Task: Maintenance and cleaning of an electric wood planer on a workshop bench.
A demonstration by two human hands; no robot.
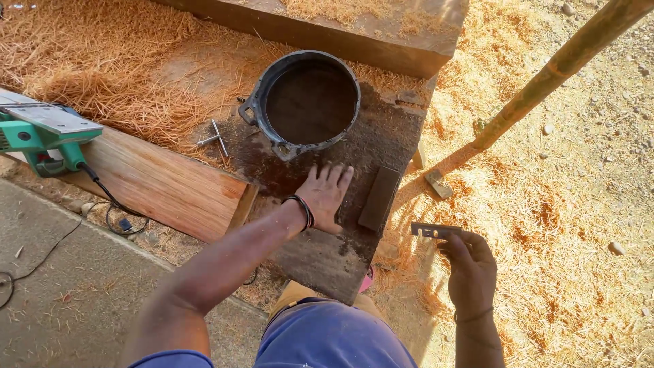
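Pressing flat, fingers spread, the left hand (325, 196) steadies the dark wet board (381, 140); the right hand (470, 266) pinches a thin grey metal blade (434, 230); best keep fingertips off its edge.

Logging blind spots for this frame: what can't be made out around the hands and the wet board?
Head view only:
- Left hand: palm lies flat on the dark wet board, so the patch under it is hidden.
- Right hand: holds a thin metal blade; its edge and markings are too small.
- Black bucket: inside is dark, contents unclear.
- Green power planer: cut off by the left edge.
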